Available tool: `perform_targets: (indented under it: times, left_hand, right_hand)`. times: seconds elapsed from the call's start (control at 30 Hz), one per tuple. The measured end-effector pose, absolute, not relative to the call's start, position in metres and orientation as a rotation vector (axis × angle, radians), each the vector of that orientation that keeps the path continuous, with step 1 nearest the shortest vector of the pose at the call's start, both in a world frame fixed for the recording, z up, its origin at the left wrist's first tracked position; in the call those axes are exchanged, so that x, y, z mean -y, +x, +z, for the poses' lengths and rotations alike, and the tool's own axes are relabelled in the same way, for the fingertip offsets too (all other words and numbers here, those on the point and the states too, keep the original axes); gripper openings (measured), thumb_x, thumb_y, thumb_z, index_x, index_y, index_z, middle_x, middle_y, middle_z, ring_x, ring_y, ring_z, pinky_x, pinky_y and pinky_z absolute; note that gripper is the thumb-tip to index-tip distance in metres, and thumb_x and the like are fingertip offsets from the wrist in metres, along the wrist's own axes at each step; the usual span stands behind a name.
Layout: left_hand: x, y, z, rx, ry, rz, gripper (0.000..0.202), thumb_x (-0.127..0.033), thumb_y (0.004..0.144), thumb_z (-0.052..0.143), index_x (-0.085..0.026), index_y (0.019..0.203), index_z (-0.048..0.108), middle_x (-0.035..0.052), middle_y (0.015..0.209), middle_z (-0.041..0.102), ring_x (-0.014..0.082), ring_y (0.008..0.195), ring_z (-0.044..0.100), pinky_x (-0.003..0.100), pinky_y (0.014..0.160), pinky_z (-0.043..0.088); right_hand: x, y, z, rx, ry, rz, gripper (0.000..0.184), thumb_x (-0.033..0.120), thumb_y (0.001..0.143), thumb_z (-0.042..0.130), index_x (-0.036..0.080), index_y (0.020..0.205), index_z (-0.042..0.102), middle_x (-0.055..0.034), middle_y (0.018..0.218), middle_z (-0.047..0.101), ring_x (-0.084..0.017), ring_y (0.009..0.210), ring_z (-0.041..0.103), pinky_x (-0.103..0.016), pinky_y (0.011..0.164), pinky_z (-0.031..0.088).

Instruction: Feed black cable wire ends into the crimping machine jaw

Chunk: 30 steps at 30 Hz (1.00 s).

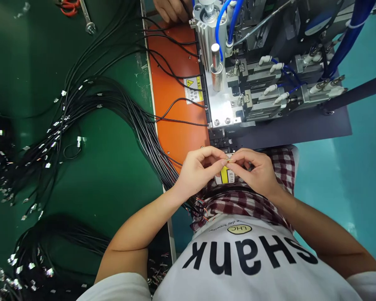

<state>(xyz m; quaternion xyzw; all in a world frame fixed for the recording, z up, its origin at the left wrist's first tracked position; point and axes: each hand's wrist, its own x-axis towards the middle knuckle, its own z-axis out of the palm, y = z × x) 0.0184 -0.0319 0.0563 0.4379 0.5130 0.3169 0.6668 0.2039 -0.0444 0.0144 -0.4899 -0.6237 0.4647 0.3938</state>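
Observation:
My left hand [201, 171] is closed, its thumb and index finger pinched at the front edge of the machine. Opposite it, my right hand [253, 170] pinches in the same way, the fingertips of both hands nearly meeting. Between them shows a tiny yellowish bit of what looks like thin wires [229, 160]; the fingers hide most of it. Just below the fingertips is a white and yellow label [227, 175]. A thick bundle of black cables [144, 129] runs past my left wrist, and its coloured wire ends [201, 208] lie by my lap.
The machine [222, 100] with blue air hoses [347, 42] stands ahead on an orange plate [178, 129]. Several black cables enter its left side. More cables with metal plugs [56, 125] cover the green table [119, 175]. A wrench [88, 21], red-handled pliers [69, 6] and another person's hand [172, 9] are at the far side.

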Motion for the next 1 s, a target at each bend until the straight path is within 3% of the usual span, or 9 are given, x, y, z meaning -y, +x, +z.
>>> perform_targets:
  times: [0.6,0.87,1.0]
  left_hand:
    - [0.044,0.017,0.039,-1.149,0.819,0.907,0.016,-0.026,0.080,0.079,-0.018,0.086,0.066,-0.0037,0.067,0.054,0.0058,0.055,0.048,0.016,0.046,0.039]
    - [0.042,0.013,0.042,-1.176,0.801,0.817,0.023,-0.033,0.080,0.079,-0.017,0.094,0.069,-0.0027,0.070,0.059,0.0044,0.052,0.048,0.017,0.046,0.040]
    - [0.043,0.011,0.042,-1.181,0.816,0.800,0.021,-0.034,0.081,0.079,-0.016,0.088,0.069,-0.0018,0.070,0.060,0.0050,0.054,0.048,0.017,0.047,0.040]
  right_hand:
    - [0.047,0.188,0.020,1.641,-1.188,1.046,0.010,0.012,0.087,0.067,0.021,0.083,0.066,0.0021,0.074,0.060,-0.011,0.065,0.053,-0.027,0.058,0.040]
    - [0.049,0.188,0.023,1.673,-1.185,1.012,0.011,0.011,0.086,0.068,0.021,0.083,0.066,0.0025,0.074,0.060,-0.011,0.065,0.053,-0.027,0.060,0.042]
    - [0.050,0.188,0.024,1.687,-1.186,1.006,0.011,0.012,0.086,0.067,0.021,0.082,0.065,0.0022,0.074,0.061,-0.011,0.065,0.054,-0.027,0.062,0.043]
